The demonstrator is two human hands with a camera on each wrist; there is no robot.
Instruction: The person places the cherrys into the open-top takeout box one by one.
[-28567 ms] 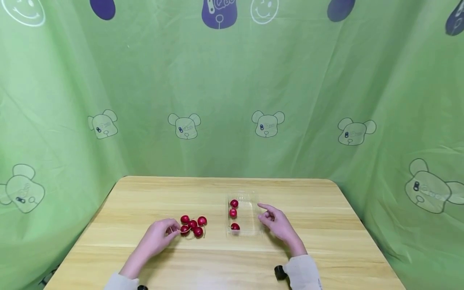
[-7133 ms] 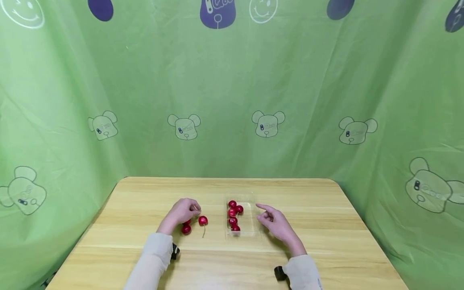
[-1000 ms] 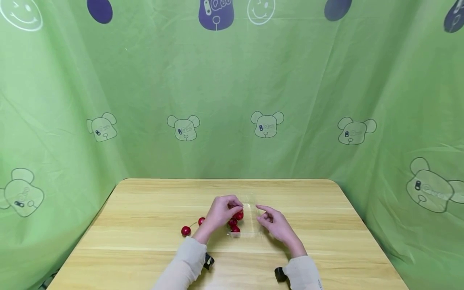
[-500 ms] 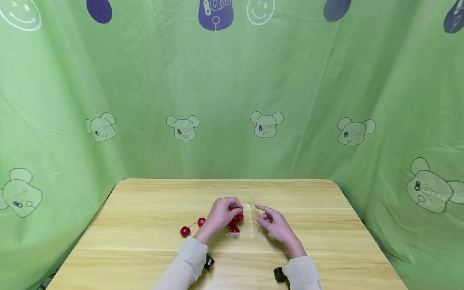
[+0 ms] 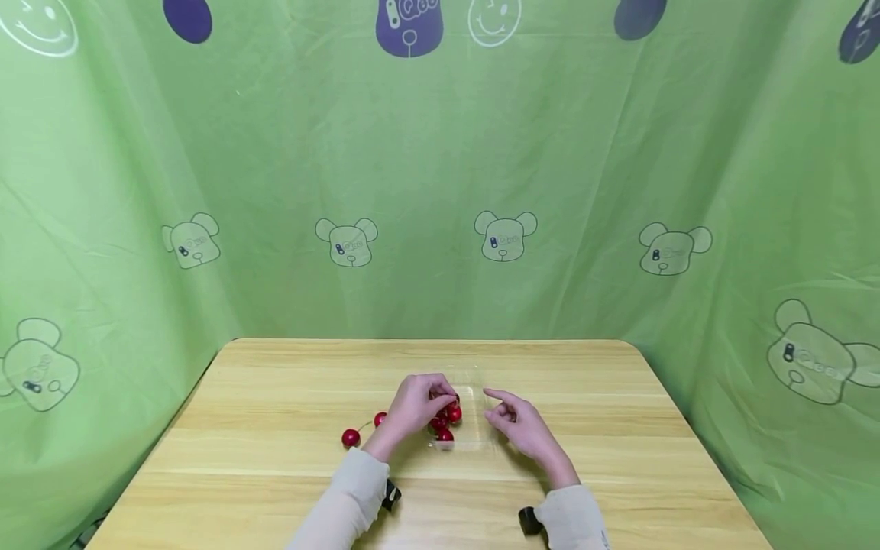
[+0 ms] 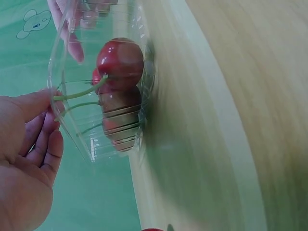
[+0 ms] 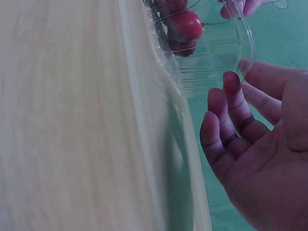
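Observation:
A clear plastic tray [image 5: 476,437] sits mid-table and holds several red cherries [image 5: 453,414]. My left hand [image 5: 440,397] hovers over the tray's left side. In the left wrist view, the fingertips of my left hand [image 6: 50,103] pinch the green stem of the top cherry [image 6: 120,57], which rests inside the tray [image 6: 72,57]. My right hand [image 5: 505,405] lies just right of the tray with fingers loosely curled and holds nothing. In the right wrist view, a fingertip of my right hand [image 7: 231,91] sits at the tray's rim [image 7: 211,72], with a cherry [image 7: 185,25] inside.
Two loose cherries lie on the wooden table [image 5: 619,458] left of the tray, one cherry [image 5: 351,438] nearer me and another cherry [image 5: 380,418] partly behind my left wrist. A green printed curtain [image 5: 440,191] surrounds the table on three sides.
Over the last second my left hand has sunk slightly toward the tray. The right hand has stayed still. Earlier, more cherries lay loose on the table and fewer sat in the tray.

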